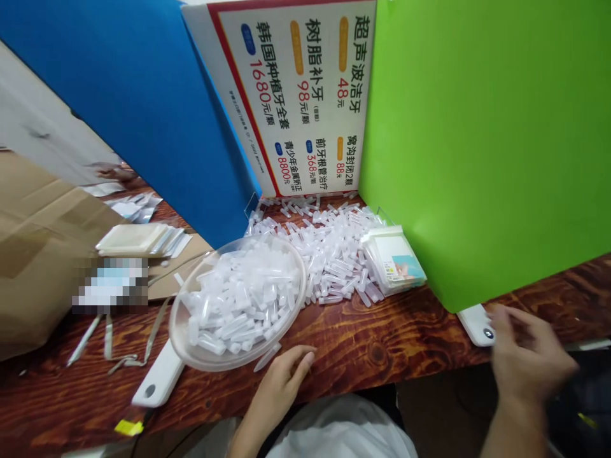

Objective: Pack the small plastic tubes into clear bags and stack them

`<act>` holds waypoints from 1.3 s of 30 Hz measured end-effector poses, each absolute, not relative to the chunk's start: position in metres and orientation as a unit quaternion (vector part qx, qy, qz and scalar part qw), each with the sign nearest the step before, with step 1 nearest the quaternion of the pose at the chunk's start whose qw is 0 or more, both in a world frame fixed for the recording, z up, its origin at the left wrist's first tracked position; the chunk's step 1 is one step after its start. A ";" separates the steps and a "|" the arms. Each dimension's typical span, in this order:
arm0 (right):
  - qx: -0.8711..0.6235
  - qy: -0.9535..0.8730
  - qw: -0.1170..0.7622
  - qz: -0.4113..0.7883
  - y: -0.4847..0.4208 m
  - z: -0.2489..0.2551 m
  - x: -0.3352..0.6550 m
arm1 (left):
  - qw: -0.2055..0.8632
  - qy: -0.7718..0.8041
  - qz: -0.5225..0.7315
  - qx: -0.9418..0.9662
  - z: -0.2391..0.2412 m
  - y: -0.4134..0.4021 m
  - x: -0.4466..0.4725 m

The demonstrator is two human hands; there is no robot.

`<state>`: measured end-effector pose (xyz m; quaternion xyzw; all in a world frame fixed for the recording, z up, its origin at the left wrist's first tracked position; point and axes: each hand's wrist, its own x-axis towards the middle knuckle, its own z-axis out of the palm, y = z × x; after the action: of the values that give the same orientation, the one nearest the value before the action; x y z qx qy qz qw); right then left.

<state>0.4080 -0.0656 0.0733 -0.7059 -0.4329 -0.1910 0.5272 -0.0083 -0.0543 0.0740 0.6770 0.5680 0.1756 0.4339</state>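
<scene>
My left hand (284,374) lies loosely at the front edge of the table, fingers stretched to the right and the thumb alongside. No object shows in it. Just above it, a single small clear tube (267,357) rests beside a round clear plastic bowl (179,343). White-capped plastic tubes (238,299) fill that bowl in a heap. At the far right my right hand (532,356) is raised, smeared by motion, with bent fingers. It is close to the end of a white device (476,326), and whether it touches it or holds anything cannot be made out.
Behind the bowl spreads a loose pile of tubes (329,254), with bagged cards (396,261) at its right. Blue (167,108), printed (305,95) and green panels (477,140) stand around it. A second white device (160,378), packets (131,240) and a cardboard box (42,254) are left.
</scene>
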 end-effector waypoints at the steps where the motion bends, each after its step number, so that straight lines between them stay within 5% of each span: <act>1: -0.677 -0.503 0.500 -0.194 -0.051 0.077 0.385 | 0.400 0.578 0.185 0.687 0.067 -0.056 -0.014; 7: -0.573 -0.720 0.377 -0.110 0.024 0.066 0.320 | 0.086 0.668 0.188 0.715 0.005 -0.078 -0.067; 14: -0.570 -0.682 0.439 -0.130 0.016 0.056 0.314 | 0.054 0.699 0.246 0.669 -0.022 -0.086 -0.067; 18: -0.567 -0.622 0.513 -0.170 0.001 0.063 0.298 | 0.127 0.660 0.328 0.663 -0.015 -0.072 -0.043; 22: -0.527 -0.627 0.542 -0.189 -0.026 0.064 0.262 | 0.339 0.616 0.392 0.593 0.003 -0.066 -0.016; 27: -0.340 -0.815 0.469 0.026 -0.070 0.052 0.201 | 0.641 0.507 0.448 0.362 0.019 -0.059 0.013; 35: -0.420 -0.751 0.464 0.210 -0.055 0.026 0.176 | 0.661 0.576 0.341 0.339 0.031 -0.080 -0.049; 39: -0.408 -0.824 0.341 0.194 -0.016 0.019 0.149 | 0.636 0.604 0.331 0.348 0.035 -0.108 -0.093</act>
<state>0.1489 -0.0161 0.0188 -0.4081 -0.8244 0.1937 0.3409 -0.0926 -0.1077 0.0349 0.3481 0.6044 0.3307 0.6357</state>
